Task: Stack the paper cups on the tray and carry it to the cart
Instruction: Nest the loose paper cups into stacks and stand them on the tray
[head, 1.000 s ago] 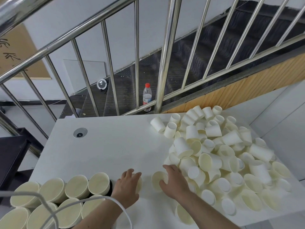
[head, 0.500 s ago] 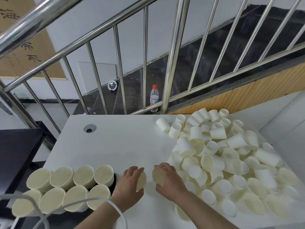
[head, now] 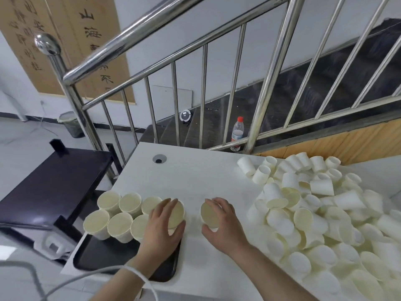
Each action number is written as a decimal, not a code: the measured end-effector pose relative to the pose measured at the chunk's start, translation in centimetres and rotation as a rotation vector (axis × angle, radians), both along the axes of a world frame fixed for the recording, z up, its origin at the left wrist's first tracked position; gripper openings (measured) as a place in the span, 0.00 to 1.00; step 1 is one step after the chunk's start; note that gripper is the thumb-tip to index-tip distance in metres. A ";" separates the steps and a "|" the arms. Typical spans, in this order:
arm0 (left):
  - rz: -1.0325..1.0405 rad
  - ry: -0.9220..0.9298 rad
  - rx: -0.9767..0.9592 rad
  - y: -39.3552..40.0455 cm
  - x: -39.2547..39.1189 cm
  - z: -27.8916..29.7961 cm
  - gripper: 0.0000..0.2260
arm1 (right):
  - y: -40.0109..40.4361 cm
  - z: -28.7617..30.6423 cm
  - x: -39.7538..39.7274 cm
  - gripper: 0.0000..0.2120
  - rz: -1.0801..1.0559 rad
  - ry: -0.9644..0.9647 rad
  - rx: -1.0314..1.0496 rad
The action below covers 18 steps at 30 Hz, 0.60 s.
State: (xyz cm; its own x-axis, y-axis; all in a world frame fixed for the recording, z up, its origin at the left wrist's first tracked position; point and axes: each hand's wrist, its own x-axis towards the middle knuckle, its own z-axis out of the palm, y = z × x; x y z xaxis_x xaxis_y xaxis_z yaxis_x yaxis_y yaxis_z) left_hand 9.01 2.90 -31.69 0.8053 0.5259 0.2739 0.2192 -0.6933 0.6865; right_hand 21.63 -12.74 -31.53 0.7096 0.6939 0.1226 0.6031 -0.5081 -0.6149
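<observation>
A black tray [head: 108, 258] lies on the white table [head: 195, 170] at its near left corner. Several upright paper cups [head: 119, 222] stand on it in two rows. My left hand [head: 161, 230] grips a paper cup [head: 176, 212] at the right end of the back row, over the tray's right edge. My right hand [head: 223, 224] holds another paper cup [head: 210, 215] just right of it, above the bare table. A large heap of loose paper cups [head: 314, 213] covers the table's right side.
A dark cart [head: 54, 181] stands left of the table. A steel stair railing [head: 271, 83] runs behind the table, with a water bottle [head: 237, 133] on the stairs. A round cable hole [head: 159, 159] sits in the table's far left. A white cable [head: 65, 285] crosses my left wrist.
Both hands lifted a cup each from the table by the heap and carried it left toward the tray. My view swung left, bringing the cart and tray into sight.
</observation>
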 end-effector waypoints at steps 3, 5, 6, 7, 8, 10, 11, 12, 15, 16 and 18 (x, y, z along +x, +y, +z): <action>0.037 -0.031 -0.013 2.5 -1.7 0.2 0.29 | 2.2 0.3 -1.7 0.30 0.041 -0.001 0.009; 0.044 -0.033 -0.029 4.3 -3.0 0.5 0.29 | 4.1 0.4 -2.7 0.30 0.059 0.019 0.019; 0.049 -0.036 -0.034 5.5 -3.7 0.8 0.29 | 5.4 0.5 -3.4 0.30 0.070 0.031 0.020; 0.059 -0.046 -0.034 6.8 -4.5 1.0 0.29 | 6.7 0.7 -4.2 0.30 0.083 0.039 0.019; 0.076 -0.048 -0.020 8.2 -5.3 1.2 0.30 | 8.2 0.7 -5.0 0.31 0.094 0.049 0.023; 0.117 -0.041 -0.007 10.7 -6.4 1.5 0.30 | 10.4 0.9 -6.3 0.32 0.118 0.059 0.034; 0.139 -0.028 -0.026 12.7 -7.9 1.3 0.29 | 12.4 0.8 -7.6 0.32 0.128 0.068 0.031; 0.149 -0.024 -0.035 13.3 -8.1 1.5 0.28 | 12.8 0.8 -7.7 0.31 0.130 0.078 0.033; 0.175 0.005 -0.044 16.2 -9.9 1.2 0.27 | 16.0 0.7 -9.7 0.31 0.155 0.083 0.044; 0.182 0.019 -0.039 17.0 -10.4 1.1 0.27 | 16.9 0.6 -10.3 0.31 0.157 0.085 0.046; 0.191 0.047 -0.039 18.6 -11.2 0.7 0.27 | 18.7 0.5 -11.4 0.31 0.167 0.090 0.032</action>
State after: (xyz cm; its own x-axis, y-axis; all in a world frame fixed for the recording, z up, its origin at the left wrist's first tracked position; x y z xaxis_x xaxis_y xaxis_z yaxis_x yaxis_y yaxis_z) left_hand -2.19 21.46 -30.97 0.7011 0.6798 0.2154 0.3764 -0.6094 0.6978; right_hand 10.21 5.92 -31.01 0.5938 0.7998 0.0876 0.6193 -0.3848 -0.6844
